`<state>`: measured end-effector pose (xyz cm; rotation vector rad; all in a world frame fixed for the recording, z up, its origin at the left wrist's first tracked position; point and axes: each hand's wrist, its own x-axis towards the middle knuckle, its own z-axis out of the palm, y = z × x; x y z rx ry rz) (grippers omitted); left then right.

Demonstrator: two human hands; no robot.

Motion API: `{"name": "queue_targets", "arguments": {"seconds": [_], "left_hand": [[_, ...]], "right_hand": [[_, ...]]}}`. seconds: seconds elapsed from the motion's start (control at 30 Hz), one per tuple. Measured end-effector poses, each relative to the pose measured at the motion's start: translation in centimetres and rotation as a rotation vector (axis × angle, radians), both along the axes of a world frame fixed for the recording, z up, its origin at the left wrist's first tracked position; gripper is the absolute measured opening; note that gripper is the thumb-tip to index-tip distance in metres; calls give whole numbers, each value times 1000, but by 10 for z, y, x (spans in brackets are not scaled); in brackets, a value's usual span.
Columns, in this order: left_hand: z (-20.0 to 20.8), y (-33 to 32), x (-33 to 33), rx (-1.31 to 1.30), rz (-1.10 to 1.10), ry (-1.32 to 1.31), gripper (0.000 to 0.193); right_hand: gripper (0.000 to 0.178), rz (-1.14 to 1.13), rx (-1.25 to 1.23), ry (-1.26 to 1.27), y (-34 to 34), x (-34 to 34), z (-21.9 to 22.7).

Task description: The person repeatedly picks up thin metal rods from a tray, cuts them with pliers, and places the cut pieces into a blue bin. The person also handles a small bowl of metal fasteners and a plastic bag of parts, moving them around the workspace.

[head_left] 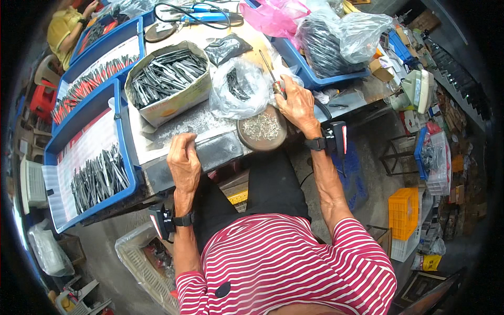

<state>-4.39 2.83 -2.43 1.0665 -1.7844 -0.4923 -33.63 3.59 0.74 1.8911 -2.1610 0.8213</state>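
My right hand (pixel 298 104) is closed around the red and yellow handle of a screwdriver (pixel 266 64), whose shaft points away from me over the bench. Just below that hand, a round brown dish (pixel 247 142) at the bench edge holds many small, pale metal pieces. My left hand (pixel 184 164) rests at the near edge of the bench with its fingers curled together; anything inside them is hidden. Between the hands and farther back lies an open clear plastic bag (pixel 252 94) with dark slim parts in it. An open carton (pixel 181 102) of dark metal strips stands left of the bag.
Blue trays (pixel 126 152) of dark and red-handled parts line the left side. A blue bin (pixel 331 81) with bagged dark parts sits back right. Blue-handled tools with a black cable (pixel 205 17) lie at the back. Orange crate (pixel 403 212) on the right; another person (pixel 65 34) far left.
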Motion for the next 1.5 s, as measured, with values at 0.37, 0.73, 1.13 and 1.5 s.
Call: {"name": "queue_targets", "arguments": {"seconds": [0.37,0.73,1.13,1.5], "left_hand": [[2,2,0,59,0,38,13],[8,9,-7,80,-84,45,12],[-5,11,-83,-11,-73,-280,30],[-5,12,-93,154,-66,-194,36]], "right_hand": [[35,547,36,-2057,37,-44,27],[10,422,-18,-1658,39,-32,18],[28,-105,126,-455,73,25,-10],[22,-131,16,-1174,88,36,-19]]}}
